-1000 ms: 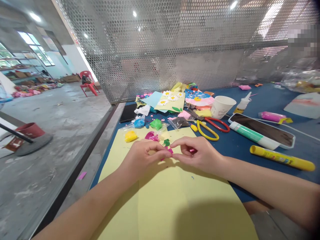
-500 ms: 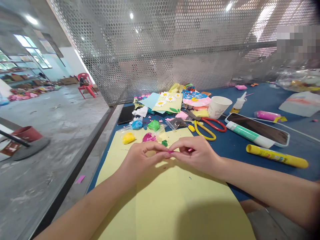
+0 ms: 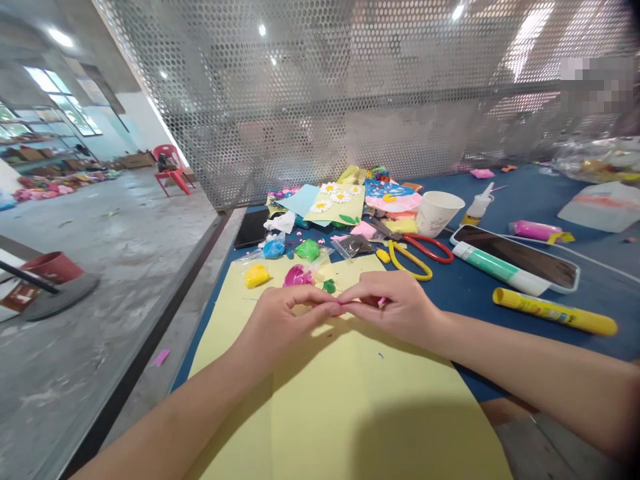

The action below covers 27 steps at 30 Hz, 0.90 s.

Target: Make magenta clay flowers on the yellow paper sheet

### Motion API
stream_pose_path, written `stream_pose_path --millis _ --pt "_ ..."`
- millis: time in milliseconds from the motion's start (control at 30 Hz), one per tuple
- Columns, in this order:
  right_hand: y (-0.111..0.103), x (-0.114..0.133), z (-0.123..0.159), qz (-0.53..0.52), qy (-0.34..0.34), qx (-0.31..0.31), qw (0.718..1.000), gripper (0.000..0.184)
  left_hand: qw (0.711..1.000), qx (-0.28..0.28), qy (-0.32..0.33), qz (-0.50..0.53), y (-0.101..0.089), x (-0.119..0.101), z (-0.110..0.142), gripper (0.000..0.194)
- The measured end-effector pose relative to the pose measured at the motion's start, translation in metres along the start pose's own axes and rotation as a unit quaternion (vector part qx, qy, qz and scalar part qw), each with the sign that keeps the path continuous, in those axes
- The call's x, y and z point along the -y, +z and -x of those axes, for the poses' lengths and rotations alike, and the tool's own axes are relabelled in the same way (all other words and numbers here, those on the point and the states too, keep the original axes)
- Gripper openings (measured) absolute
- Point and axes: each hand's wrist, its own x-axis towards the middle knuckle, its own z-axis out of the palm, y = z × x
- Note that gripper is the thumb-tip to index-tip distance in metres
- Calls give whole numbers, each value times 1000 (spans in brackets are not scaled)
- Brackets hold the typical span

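Note:
Between the fingertips of my left hand (image 3: 287, 317) and my right hand (image 3: 393, 303) a small piece of pink clay (image 3: 338, 307) is pinched, mostly covered by the fingers. Another bit of pink shows inside my right palm. Both hands hover just above a yellow paper sheet (image 3: 320, 400). Just beyond the fingers lie a magenta clay lump (image 3: 298, 275) and a small dark green clay piece (image 3: 329, 286). Yellow clay (image 3: 257, 275), blue clay (image 3: 274, 248) and green clay (image 3: 308, 250) sit in clear wrappers farther back.
Scissors with red and yellow handles (image 3: 425, 250) lie right of the sheet. Beyond them stand a paper cup (image 3: 439, 212) and a glue bottle (image 3: 477, 207). A phone (image 3: 530, 260), a white-green tube (image 3: 503, 269) and a yellow tube (image 3: 555, 312) lie rightward. Daisy-decorated paper (image 3: 335, 207) rests at the back.
The fingertips have shifted slightly around the pink clay, and a little more of it shows beneath the left fingers. Both hands stay in nearly the same place.

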Motion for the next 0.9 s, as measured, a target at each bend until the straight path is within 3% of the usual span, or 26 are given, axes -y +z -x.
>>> stream_pose_path --millis 333,400,500,567,633,800,900 --pt "1 -3 0 -32 -98 -58 993 10 985 43 -113 121 0 0 0 16" --pt "0 -2 -1 -42 -86 -60 994 10 993 24 -74 93 0 2 2 20" --pt "-2 0 -3 -57 -43 -50 996 10 994 -66 81 -34 -1 5 4 26" --pt "-4 1 -4 -70 -27 -44 996 9 964 -116 204 -125 -2 8 5 17" --pt "-4 2 -4 -71 -22 -37 997 10 932 -131 285 -180 -4 11 5 9" --pt "-2 -2 -3 -44 -44 -35 997 26 920 -122 312 -205 -5 12 5 6" --pt "0 0 -2 -49 -59 -43 996 14 919 -121 314 -203 -4 13 5 5"
